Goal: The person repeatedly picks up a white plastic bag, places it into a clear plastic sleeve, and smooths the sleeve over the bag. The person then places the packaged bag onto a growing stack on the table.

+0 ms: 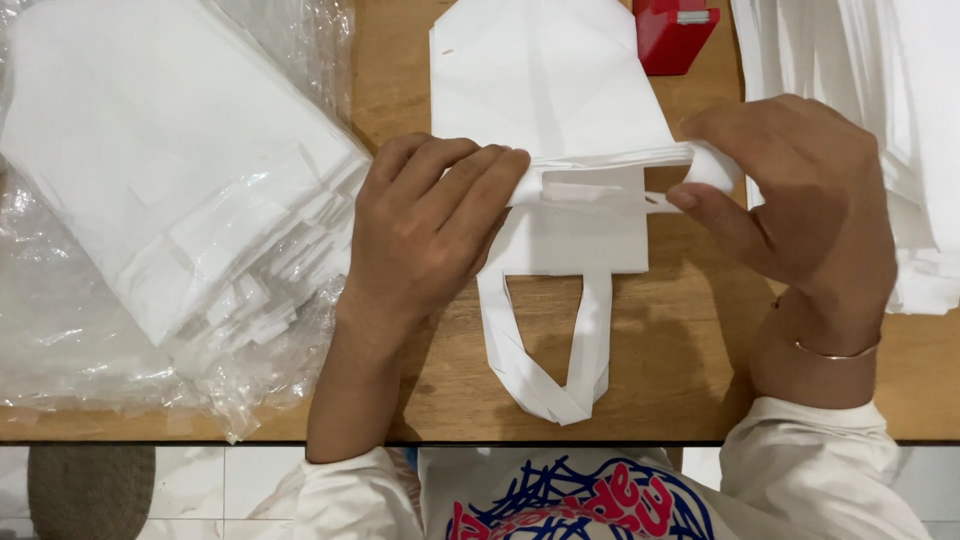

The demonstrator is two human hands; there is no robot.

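The white paper bag (560, 150) lay flat on the wooden surface (680, 370), its long axis running away from the person. Left hand (425, 235) and right hand (800, 190) fingers pinched its folded edge from opposite ends, equally near.

One head-worn camera looks steeply down from close above the table (690, 370), facing away from the wearer's chest, whose shirt fills the bottom edge.

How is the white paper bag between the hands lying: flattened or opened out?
Flattened. The white paper bag lies flat on the wooden table, its top edge pinched by left hand and right hand.
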